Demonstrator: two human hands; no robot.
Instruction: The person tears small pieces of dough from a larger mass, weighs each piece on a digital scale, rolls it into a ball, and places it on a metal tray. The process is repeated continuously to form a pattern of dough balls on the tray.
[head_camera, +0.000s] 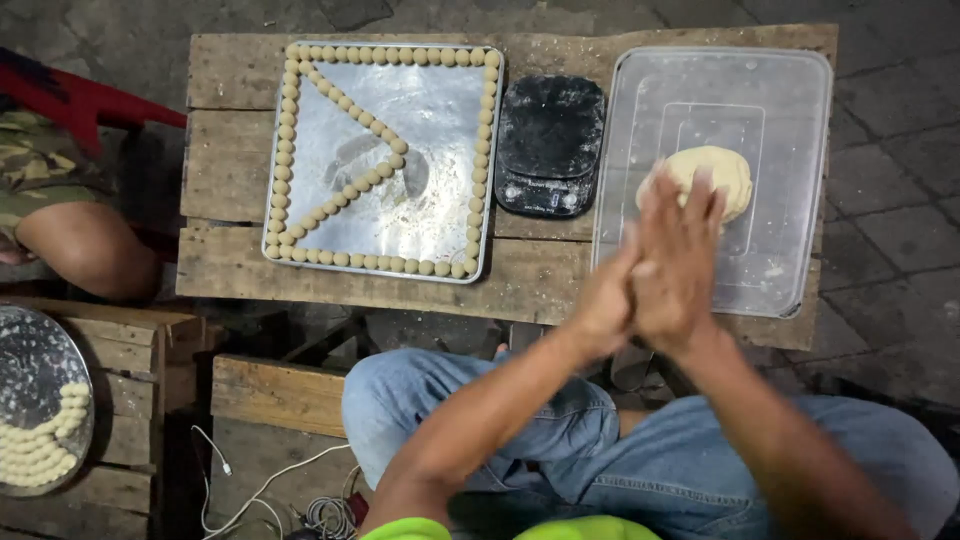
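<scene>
We are sitting low before a rough wooden pallet table (230, 265) that is carrying everything in reach. Largest on it, a clear plastic lid or shallow tub (790, 120) is covering the right end, running almost to the right edge and hanging slightly over the near one. A square metal tray (440, 120) is taking up the middle-left, dusted with flour, and small dough balls (380, 261) are lining all four of its rims, with two slanting rows meeting in a point inside. Between tray and tub a black kitchen scale (550, 130), flour-smeared, is sitting against the far half of the table.

On the clear tub, towards its left side, a lump of pale dough (722, 170) is resting; our hands are partly hiding its near side. We judge it soft, light and slightly tacky, likely to dent or stretch under any firm pinch, so it is best taken by nipping a small piece from its edge with the fingertips.

Our left hand (603, 300) and right hand (680, 262) are pressing palm to palm above the tub's near-left corner, fingers straight and close together, blurred by motion. Whether a bit of dough is lying between the palms we cannot tell.

At the far left another person's knee (85, 245) is showing, and a round metal tray (30, 370) with more balls is sitting on a crate.
</scene>
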